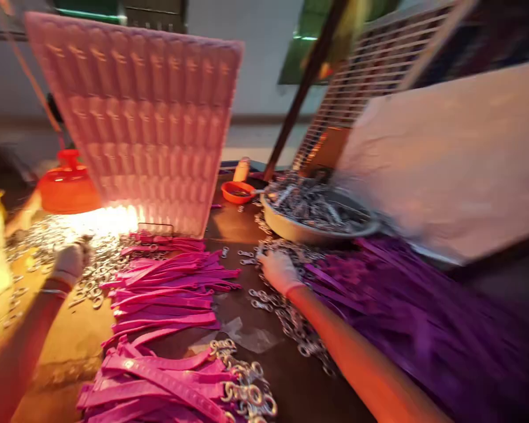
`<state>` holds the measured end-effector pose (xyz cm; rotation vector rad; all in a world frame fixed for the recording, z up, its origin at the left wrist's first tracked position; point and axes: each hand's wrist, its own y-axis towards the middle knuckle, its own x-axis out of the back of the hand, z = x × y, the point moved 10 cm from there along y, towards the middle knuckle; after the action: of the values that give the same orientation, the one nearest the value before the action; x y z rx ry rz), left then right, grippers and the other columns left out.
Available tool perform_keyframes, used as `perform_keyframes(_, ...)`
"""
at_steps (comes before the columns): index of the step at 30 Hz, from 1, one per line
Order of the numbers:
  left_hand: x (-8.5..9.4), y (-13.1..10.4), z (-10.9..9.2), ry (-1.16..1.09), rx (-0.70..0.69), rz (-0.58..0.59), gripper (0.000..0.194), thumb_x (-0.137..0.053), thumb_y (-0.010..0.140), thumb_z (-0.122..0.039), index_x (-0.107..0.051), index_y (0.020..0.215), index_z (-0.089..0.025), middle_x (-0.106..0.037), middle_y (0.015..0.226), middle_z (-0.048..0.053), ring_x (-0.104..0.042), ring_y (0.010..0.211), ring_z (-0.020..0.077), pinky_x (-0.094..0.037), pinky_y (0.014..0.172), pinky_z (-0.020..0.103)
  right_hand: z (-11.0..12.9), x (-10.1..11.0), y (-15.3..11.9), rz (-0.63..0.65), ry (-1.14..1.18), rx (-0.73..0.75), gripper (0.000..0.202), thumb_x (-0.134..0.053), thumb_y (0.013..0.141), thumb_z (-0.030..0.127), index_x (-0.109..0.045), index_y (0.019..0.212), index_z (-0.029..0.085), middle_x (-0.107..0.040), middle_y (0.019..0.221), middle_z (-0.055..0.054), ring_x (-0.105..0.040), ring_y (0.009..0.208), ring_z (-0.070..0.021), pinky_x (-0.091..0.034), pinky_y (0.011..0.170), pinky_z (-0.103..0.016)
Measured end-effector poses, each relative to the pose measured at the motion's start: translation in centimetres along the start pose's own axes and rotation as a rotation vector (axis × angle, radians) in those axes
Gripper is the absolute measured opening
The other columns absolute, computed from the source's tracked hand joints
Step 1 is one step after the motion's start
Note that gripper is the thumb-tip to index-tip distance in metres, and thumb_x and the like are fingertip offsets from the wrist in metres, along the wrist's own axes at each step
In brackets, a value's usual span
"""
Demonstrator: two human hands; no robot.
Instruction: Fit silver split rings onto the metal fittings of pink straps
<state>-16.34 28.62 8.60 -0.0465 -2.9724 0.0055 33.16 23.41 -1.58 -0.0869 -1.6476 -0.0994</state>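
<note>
My left hand [69, 262], in a pale glove, is over the brightly lit pile of small metal pieces with rings [99, 264]. Its fingers look drawn together, though blur hides what is in them. On the right, my right hand [281, 271], also pale-gloved, reaches into a heap of metal snap hooks [286, 317] beside the purple straps [379, 294]. Its fingertips curl down among the hooks; anything they grip is hidden. Between my hands lie rows of pink straps [167, 288]. A nearer bundle of pink straps [154, 382] has metal hooks [249, 388] at its right ends.
A ridged plastic sheet [145, 117] stands upright behind the pink straps. To its left hangs an orange lamp [68, 185]. A round basin [286, 226] heaped with metal parts, a small orange bowl [238, 192] and a large pale panel [449, 158] are farther back.
</note>
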Motion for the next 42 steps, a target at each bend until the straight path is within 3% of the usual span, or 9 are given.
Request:
perform_keyframes(2, 1.5, -2.9, 2.3, -0.056, 0.085, -0.085, 0.028, -0.054, 0.098, -0.038, -0.058, 0.087, -0.012, -0.044, 0.060, -0.004, -0.034, 0.043, 0.0057, -0.030, 0.039, 0.019, 0.0, -1.0, 0.8, 0.046, -0.032, 0.036, 0.029, -0.047, 0.093, 0.008, -0.071, 0.110, 0.005, -0.066, 0.106, -0.026, -0.064, 0.099, -0.0305, -0.041, 0.084, -0.039)
perform_keyframes(5, -0.4, -7.8, 4.2, -0.148, 0.156, -0.091, 0.024, -0.062, 0.085, -0.035, -0.049, 0.075, -0.017, -0.036, 0.055, -0.006, -0.023, 0.040, 0.0048, -0.018, 0.037, 0.020, -0.3, -1.8, 1.2, 0.108, -0.053, 0.096, 0.028, -0.050, 0.093, 0.011, -0.075, 0.104, 0.009, -0.068, 0.105, -0.024, -0.067, 0.093, -0.0288, -0.043, 0.078, -0.036)
perform_keyframes(12, -5.3, -18.2, 2.2, -0.246, 0.164, -0.065, 0.025, -0.066, 0.077, -0.037, -0.061, 0.092, -0.017, -0.041, 0.054, -0.006, -0.027, 0.038, 0.0056, -0.016, 0.035, 0.019, 0.0, 0.4, -1.3, 0.053, 0.000, 0.107, 0.037, -0.039, 0.096, 0.010, -0.073, 0.110, 0.008, -0.070, 0.107, -0.024, -0.068, 0.095, -0.0274, -0.046, 0.082, -0.036)
perform_keyframes(15, -6.5, -20.7, 1.2, -0.205, 0.120, -0.047, 0.022, -0.065, 0.077, -0.038, -0.059, 0.081, -0.017, -0.042, 0.052, -0.005, -0.030, 0.038, 0.0058, -0.020, 0.036, 0.019, 5.2, 3.1, -5.6, -0.047, 0.196, 0.222, 0.036, -0.039, 0.099, 0.015, -0.067, 0.122, 0.013, -0.071, 0.116, -0.016, -0.067, 0.104, -0.0212, -0.047, 0.091, -0.030)
perform_keyframes(19, -10.5, -23.0, 2.4, -0.283, 0.215, 0.131, 0.026, -0.062, 0.079, -0.043, -0.058, 0.080, -0.018, -0.041, 0.053, -0.005, -0.027, 0.038, 0.0058, -0.018, 0.035, 0.019, 15.4, 10.0, -14.8, -0.173, 0.872, 0.645, 0.030, -0.045, 0.100, 0.022, -0.063, 0.124, 0.020, -0.072, 0.112, -0.008, -0.067, 0.102, -0.0188, -0.051, 0.092, -0.030)
perform_keyframes(24, -14.8, -26.1, 4.4, -0.339, 0.290, 0.332, 0.030, -0.057, 0.086, -0.048, -0.059, 0.088, -0.018, -0.042, 0.055, -0.005, -0.024, 0.040, 0.0061, -0.018, 0.036, 0.020, 23.1, 14.0, -23.1, -0.091, 0.886, 0.993, 0.031, -0.055, 0.096, 0.018, -0.058, 0.127, 0.021, -0.071, 0.113, -0.008, -0.066, 0.101, -0.0187, -0.050, 0.089, -0.030)
perform_keyframes(30, -15.8, -27.5, 3.9, 0.004, 0.213, 0.417, 0.041, -0.054, 0.089, -0.052, -0.053, 0.068, -0.017, -0.046, 0.053, -0.002, -0.033, 0.043, 0.0078, -0.023, 0.041, 0.021, 21.8, 12.3, -25.8, -0.142, 0.615, 0.910, 0.018, -0.054, 0.100, 0.027, -0.066, 0.091, 0.017, -0.071, 0.081, -0.003, -0.062, 0.071, -0.0153, -0.037, 0.066, -0.026)
perform_keyframes(35, -17.3, -27.6, 1.7, 0.239, -0.036, 0.494, 0.028, -0.064, 0.085, -0.037, -0.059, 0.070, -0.014, -0.057, 0.067, 0.002, -0.045, 0.061, 0.0099, -0.034, 0.055, 0.021, 20.6, 10.1, -26.5, 0.032, 0.362, 0.858, 0.025, -0.060, 0.095, 0.030, -0.064, 0.074, 0.016, -0.064, 0.066, -0.002, -0.050, 0.056, -0.0121, -0.019, 0.056, -0.029)
perform_keyframes(42, -19.2, -29.1, 4.6, -0.273, 0.402, 0.454, 0.035, -0.051, 0.093, -0.051, -0.043, 0.076, -0.021, -0.036, 0.055, -0.007, -0.023, 0.043, 0.0073, -0.020, 0.038, 0.019, 18.7, 9.5, -27.1, -0.129, 0.687, 0.539, 0.024, -0.053, 0.098, 0.035, -0.068, 0.095, 0.017, -0.070, 0.073, -0.004, -0.060, 0.064, -0.0154, -0.028, 0.060, -0.026)
